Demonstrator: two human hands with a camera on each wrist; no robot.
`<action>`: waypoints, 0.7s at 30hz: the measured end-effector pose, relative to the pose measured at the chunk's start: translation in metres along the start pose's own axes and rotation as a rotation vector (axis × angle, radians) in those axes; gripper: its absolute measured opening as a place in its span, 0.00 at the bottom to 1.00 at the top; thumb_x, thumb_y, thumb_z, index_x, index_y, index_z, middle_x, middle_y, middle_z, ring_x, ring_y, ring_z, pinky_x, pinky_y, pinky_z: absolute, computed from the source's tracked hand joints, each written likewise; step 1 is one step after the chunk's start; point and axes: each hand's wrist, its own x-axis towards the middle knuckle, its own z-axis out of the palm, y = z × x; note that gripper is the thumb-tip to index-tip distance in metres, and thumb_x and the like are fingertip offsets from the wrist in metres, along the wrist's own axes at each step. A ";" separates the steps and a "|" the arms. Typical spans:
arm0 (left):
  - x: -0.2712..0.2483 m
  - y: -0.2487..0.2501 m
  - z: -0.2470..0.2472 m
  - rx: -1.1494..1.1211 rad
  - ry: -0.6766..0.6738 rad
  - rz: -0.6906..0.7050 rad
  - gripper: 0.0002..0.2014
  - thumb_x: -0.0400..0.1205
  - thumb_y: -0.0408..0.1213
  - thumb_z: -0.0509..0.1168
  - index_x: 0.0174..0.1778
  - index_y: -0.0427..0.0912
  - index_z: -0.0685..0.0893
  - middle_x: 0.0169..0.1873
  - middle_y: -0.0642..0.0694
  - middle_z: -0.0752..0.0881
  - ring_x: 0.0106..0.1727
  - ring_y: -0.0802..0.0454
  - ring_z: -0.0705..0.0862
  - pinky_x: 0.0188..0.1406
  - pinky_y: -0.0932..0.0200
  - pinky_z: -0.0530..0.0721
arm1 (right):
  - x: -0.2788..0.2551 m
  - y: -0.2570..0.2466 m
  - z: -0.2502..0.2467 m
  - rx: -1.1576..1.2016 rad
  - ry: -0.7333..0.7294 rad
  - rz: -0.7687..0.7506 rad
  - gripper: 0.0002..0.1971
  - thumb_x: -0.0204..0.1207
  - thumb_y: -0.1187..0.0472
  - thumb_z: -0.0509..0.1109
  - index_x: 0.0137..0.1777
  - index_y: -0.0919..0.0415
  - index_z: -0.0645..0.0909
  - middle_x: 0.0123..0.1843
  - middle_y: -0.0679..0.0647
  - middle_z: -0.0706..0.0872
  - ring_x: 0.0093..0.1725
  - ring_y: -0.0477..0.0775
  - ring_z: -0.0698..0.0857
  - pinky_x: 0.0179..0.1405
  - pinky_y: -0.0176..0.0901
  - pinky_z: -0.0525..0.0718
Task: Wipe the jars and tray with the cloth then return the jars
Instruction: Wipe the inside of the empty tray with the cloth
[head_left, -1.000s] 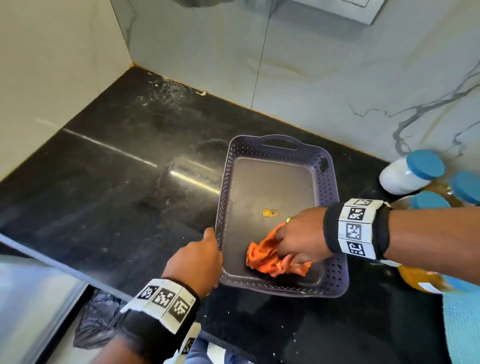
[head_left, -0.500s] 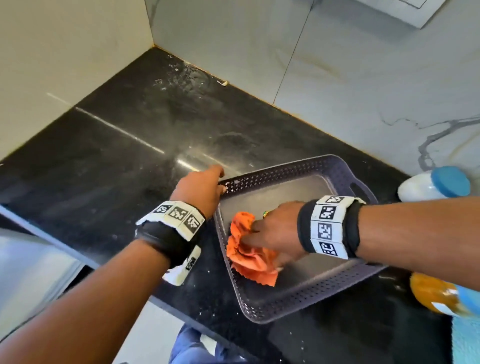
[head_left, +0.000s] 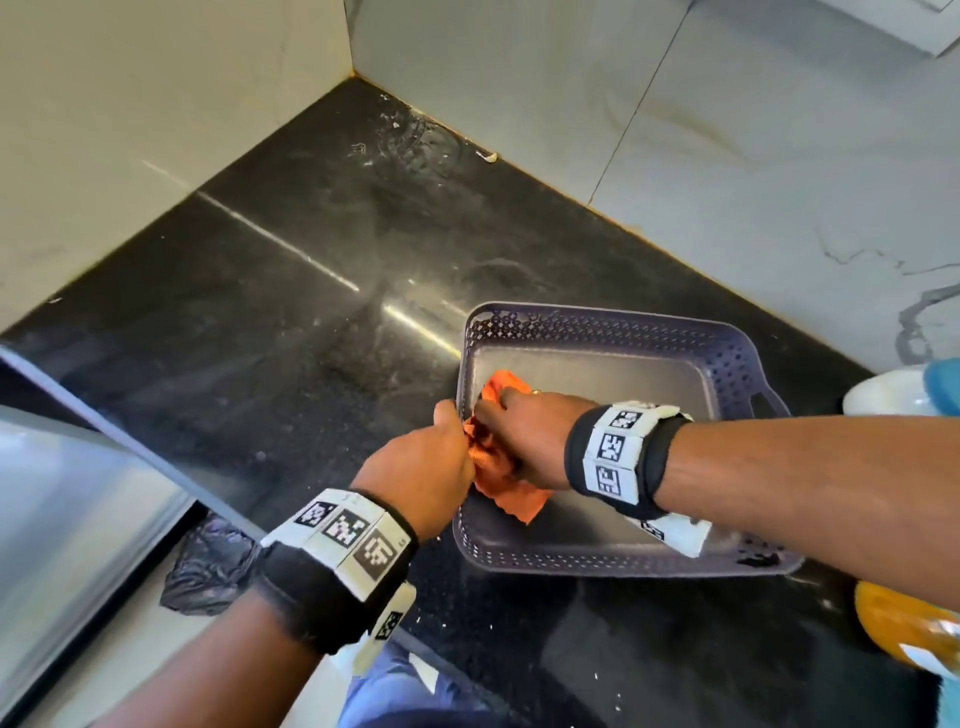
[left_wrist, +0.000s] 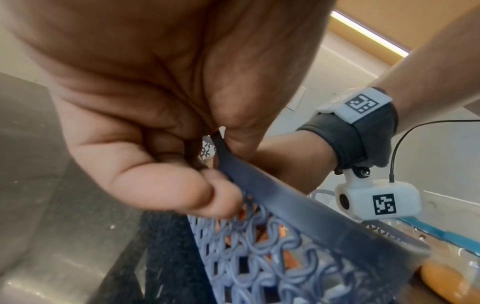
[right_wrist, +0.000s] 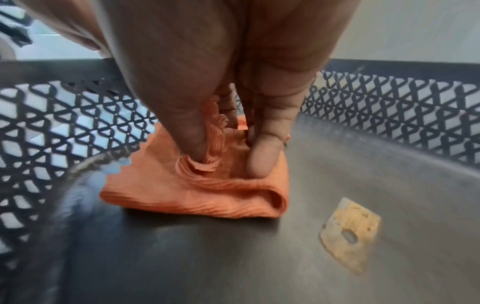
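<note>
A grey-purple lattice-walled tray lies on the black counter. An orange cloth is bunched on the tray floor against its left wall. My right hand grips the cloth and presses it down; in the right wrist view the hand digs thumb and finger into folds of the cloth. My left hand pinches the tray's left rim, seen close as the hand on the rim. A white jar with a blue lid and an orange-filled jar stand right of the tray.
A yellow sticker sits on the tray floor near the cloth. Marble walls close the counter's back and left. A steel surface and a black bag lie below the counter's front edge at left.
The right hand slid the cloth to the tray's left wall. The left hand shifted along the left rim, now right beside the cloth. The tray turned on the counter.
</note>
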 end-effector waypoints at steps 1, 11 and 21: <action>0.001 -0.001 0.000 0.015 -0.009 -0.001 0.05 0.89 0.38 0.54 0.53 0.44 0.64 0.43 0.39 0.88 0.47 0.33 0.88 0.43 0.43 0.84 | 0.002 0.002 -0.001 0.018 -0.003 -0.009 0.21 0.78 0.52 0.69 0.68 0.57 0.72 0.61 0.59 0.78 0.55 0.62 0.83 0.39 0.42 0.69; 0.016 -0.008 -0.013 0.105 -0.002 0.057 0.06 0.89 0.41 0.54 0.55 0.43 0.64 0.42 0.38 0.88 0.43 0.31 0.88 0.48 0.37 0.87 | 0.039 0.049 -0.009 0.097 0.175 0.218 0.20 0.73 0.52 0.72 0.62 0.59 0.74 0.58 0.57 0.83 0.56 0.62 0.85 0.45 0.45 0.76; 0.025 -0.007 -0.024 0.315 0.027 0.087 0.09 0.86 0.30 0.59 0.54 0.42 0.63 0.47 0.38 0.89 0.48 0.32 0.90 0.39 0.45 0.80 | 0.008 -0.042 0.024 0.075 -0.134 -0.372 0.18 0.67 0.63 0.79 0.57 0.55 0.81 0.55 0.52 0.83 0.53 0.57 0.84 0.52 0.50 0.86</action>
